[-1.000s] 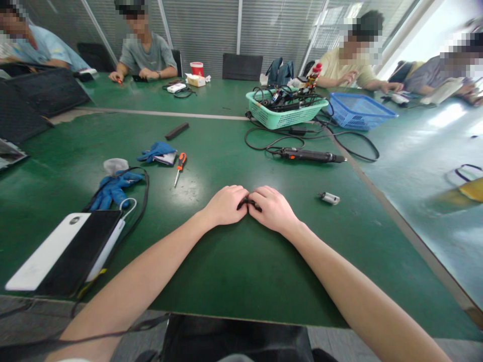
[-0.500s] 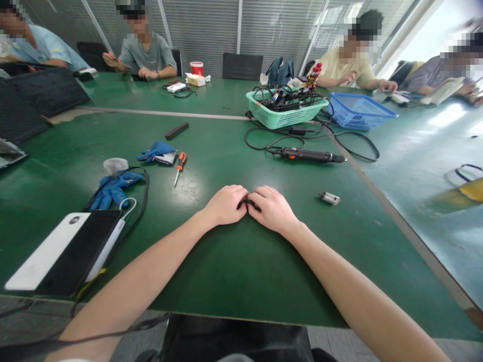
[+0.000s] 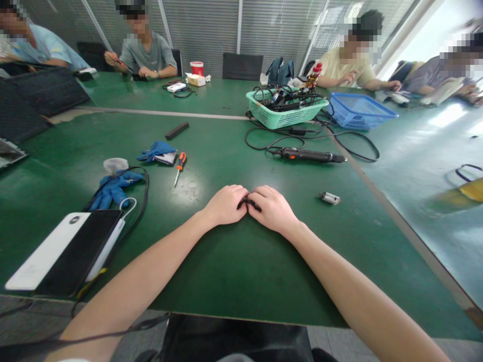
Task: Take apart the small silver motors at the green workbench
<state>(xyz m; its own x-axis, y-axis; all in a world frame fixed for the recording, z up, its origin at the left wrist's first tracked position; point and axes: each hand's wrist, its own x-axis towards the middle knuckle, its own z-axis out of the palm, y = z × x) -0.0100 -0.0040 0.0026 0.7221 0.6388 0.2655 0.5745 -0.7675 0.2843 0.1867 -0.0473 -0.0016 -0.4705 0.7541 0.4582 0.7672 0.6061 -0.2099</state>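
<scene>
Right now, the fingers of my left hand (image 3: 227,206) and right hand (image 3: 272,208) are curling inward, nearly shut, and are pinching one small dark piece (image 3: 249,201) between them. It is sitting at the centre of my clock, low over the green surface (image 3: 245,271), and my knuckles are hiding much of it, so I'm not able to tell its full shape.

As for progress, the piece is already resting in both grips, while its release is not yet happening. Whether anything on it is being joined, parted or finished, I cannot tell.

No tool is meeting it: the orange-handled screwdriver (image 3: 181,162) is lying at ten o'clock, and the black powered driver (image 3: 313,156) is lying at two, neither being touched. A small silvery cylinder (image 3: 330,198) is lying apart at three o'clock. The green basket (image 3: 281,119) is holding tangled dark cords and tools towards one, and a blue glove (image 3: 112,192) is lying between nine and ten.
</scene>
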